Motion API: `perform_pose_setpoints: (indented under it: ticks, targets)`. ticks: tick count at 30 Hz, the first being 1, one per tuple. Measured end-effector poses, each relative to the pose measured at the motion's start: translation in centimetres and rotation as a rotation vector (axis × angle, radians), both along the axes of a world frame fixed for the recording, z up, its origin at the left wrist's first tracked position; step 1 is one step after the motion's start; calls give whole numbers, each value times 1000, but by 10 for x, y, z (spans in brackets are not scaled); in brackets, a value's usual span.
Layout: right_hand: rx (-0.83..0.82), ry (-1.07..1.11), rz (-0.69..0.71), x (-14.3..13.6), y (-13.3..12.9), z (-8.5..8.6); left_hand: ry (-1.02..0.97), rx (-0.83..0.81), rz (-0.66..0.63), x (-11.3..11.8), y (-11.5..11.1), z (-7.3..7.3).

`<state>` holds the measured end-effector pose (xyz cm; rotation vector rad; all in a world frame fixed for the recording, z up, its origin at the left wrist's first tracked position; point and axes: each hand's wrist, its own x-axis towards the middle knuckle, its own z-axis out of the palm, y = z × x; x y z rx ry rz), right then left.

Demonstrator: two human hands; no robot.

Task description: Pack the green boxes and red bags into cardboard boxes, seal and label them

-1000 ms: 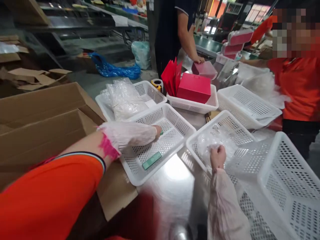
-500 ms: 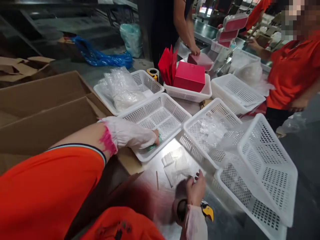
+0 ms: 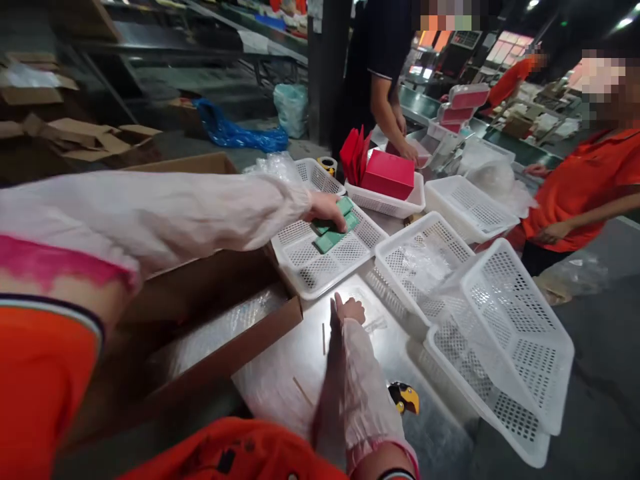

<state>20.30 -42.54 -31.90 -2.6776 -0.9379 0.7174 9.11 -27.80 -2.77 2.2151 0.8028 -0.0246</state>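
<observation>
My left hand (image 3: pixel 327 208) reaches into a white perforated basket (image 3: pixel 305 280). Its fingers are closed over flat green packets (image 3: pixel 333 240), several of which lie overlapping on the basket floor. On the metal table in front of that basket is my right hand (image 3: pixel 350 310), thumb stretched upward and the other fingers curled. A bit of clear plastic film (image 3: pixel 375 325) shows on the table beside it; whether the fingers grip anything is hidden.
An open cardboard box (image 3: pixel 265 333) with clear plastic inside stands at the left. White baskets (image 3: pixel 520 333) line the right. A yellow-black cutter (image 3: pixel 404 398) lies on the table. Red boxes (image 3: pixel 389 175) fill a far basket. Two co-workers (image 3: pixel 595 173) (image 3: pixel 385 73) stand beyond.
My left hand has moved deeper into the basket, where green packets now show clearly. My right hand has moved forward and left, its fingers now curled. The view has shifted, revealing more of the cardboard box.
</observation>
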Motion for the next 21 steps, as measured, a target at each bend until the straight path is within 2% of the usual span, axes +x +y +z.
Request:
perform_pose_setpoints:
  ticks: [2,3,4,5,7,9,10,13,15,18,21]
  targets:
    - [-43,10,66,-16,-13,-6,29,-216,48,-46,-28,17]
    - [-50,15,103,-26,-25,-10,30,-342,73,-73,-48,19]
    - [-51,24,139,-36,-38,-13,41,-462,110,-102,-73,15]
    - [-46,33,174,-46,-53,-16,30,-567,155,-131,-99,5]
    - [-23,60,247,-63,-82,-21,23,-797,228,-180,-153,-30]
    - [21,101,318,-75,-107,-26,-27,-1031,290,-213,-198,-80]
    - [48,125,346,-79,-118,-28,-67,-1115,302,-222,-216,-106]
    - [122,210,391,-87,-141,-36,-195,-1204,339,-224,-252,-178]
    - [158,268,402,-90,-150,-42,-242,-1087,429,-210,-264,-215]
    - [202,336,400,-94,-154,-51,-186,-719,562,-180,-272,-256]
    - [237,356,368,-94,-150,-59,-108,-475,676,-154,-276,-284]
